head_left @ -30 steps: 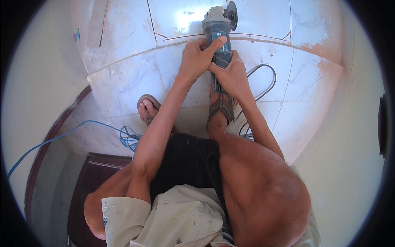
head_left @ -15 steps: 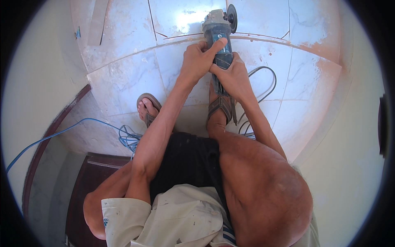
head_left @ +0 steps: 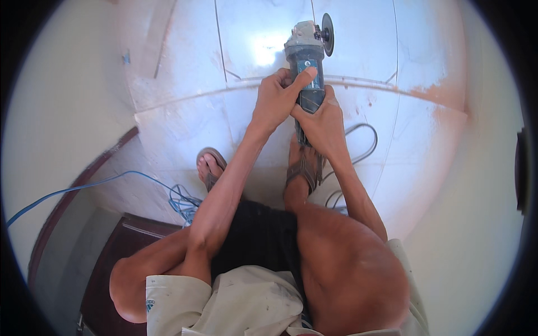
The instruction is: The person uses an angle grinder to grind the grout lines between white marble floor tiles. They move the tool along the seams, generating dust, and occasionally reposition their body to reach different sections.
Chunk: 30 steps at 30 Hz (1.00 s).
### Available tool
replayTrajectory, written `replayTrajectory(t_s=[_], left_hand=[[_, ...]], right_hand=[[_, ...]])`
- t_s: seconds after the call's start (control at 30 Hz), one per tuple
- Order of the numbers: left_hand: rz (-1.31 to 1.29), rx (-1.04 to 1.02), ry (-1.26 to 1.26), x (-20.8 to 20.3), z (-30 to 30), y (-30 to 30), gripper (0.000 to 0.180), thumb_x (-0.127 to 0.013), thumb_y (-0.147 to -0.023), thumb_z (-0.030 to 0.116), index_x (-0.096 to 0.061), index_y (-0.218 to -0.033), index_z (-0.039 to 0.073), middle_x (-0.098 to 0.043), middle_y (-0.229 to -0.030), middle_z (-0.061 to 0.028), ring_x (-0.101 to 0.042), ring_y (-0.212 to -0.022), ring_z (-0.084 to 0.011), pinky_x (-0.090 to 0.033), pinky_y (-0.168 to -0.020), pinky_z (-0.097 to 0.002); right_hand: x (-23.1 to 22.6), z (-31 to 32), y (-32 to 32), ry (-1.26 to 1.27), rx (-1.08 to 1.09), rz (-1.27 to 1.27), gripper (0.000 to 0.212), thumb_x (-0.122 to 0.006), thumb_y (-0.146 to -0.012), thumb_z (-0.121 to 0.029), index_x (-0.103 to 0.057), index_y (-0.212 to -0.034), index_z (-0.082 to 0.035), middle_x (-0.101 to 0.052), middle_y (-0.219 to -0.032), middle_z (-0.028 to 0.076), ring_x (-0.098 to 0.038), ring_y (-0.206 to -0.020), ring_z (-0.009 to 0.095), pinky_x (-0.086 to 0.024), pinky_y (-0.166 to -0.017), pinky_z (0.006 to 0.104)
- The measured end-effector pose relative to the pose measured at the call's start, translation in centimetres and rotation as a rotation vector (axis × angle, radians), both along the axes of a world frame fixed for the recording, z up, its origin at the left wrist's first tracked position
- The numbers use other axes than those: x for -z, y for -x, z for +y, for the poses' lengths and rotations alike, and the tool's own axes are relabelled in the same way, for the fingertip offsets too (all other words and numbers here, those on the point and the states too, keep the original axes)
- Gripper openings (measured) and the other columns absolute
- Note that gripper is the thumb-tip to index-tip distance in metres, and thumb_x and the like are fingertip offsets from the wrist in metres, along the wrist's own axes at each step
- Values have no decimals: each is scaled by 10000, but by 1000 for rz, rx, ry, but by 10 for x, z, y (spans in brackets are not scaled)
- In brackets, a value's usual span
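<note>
An angle grinder (head_left: 303,50) with a grey metal head and a dark body is held out over the tiled floor, its head pointing away from me. My left hand (head_left: 278,101) wraps round the left side of the body, thumb lying across the blue label. Lower down, my right hand (head_left: 325,119) grips the rear part of the body. A thin dark disc (head_left: 328,35) stands on edge at the right of the head. Whether the disc is spinning, I cannot tell. Some fingers of both hands are hidden behind the tool.
White marbled tiles (head_left: 358,33) with dark cut lines and reddish dust cover the floor. A blue cable (head_left: 95,179) runs from the left to a coil by my left foot. A dark cord (head_left: 374,140) loops at the right. A brown door panel (head_left: 106,269) lies lower left; pale walls flank both sides.
The whole view has shifted, so the floor, feet and grinder sit lower and slightly further right. Both hands keep their hold on the grinder.
</note>
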<state>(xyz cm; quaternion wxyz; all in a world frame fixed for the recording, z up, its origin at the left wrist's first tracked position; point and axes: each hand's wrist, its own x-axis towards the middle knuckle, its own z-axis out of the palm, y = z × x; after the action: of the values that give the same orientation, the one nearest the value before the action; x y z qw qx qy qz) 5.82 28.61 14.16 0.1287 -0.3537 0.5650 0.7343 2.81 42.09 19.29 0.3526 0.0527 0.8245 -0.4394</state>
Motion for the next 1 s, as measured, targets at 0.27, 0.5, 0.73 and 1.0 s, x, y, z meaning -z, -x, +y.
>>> replayTrajectory(t_s=[0.27, 0.5, 0.73, 1.0], left_hand=[[118, 42, 215, 0, -64, 102, 681, -813, -963, 622, -754, -1163, -26, -747, -1003, -77, -683, -942, -133, -534, -883, -287], [206, 23, 259, 47, -93, 188, 677, -833, -927, 635, -755, -1085, -19, -725, -938, -59, -657, -853, -125, -519, -799, -285], [223, -55, 264, 80, -115, 240, 661, -873, -892, 615, -767, -1022, -25, -710, -856, -43, -642, -784, -115, -515, -682, -283], [137, -5, 127, 66, -144, 255, 599, -827, -1003, 485, -726, -1224, -63, -779, -1040, -114, -716, -936, -147, -576, -866, -302]], right_hand=[[35, -58, 93, 170, 8, 229, 688, -900, -841, -350, -578, -1215, 130, -766, -977, 264, -789, -865, 343, -622, -759, 433], [72, -89, 179, 154, 16, 253, 700, -899, -841, -355, -576, -1235, 125, -765, -985, 249, -780, -856, 309, -621, -743, 420], [107, -117, 227, 157, 51, 218, 700, -897, -850, -358, -576, -1249, 120, -773, -1003, 243, -782, -869, 302, -622, -763, 417], [98, -149, 242, 95, 76, 165, 676, -892, -878, -286, -558, -1318, 103, -782, -982, 216, -786, -856, 289, -619, -755, 395]])
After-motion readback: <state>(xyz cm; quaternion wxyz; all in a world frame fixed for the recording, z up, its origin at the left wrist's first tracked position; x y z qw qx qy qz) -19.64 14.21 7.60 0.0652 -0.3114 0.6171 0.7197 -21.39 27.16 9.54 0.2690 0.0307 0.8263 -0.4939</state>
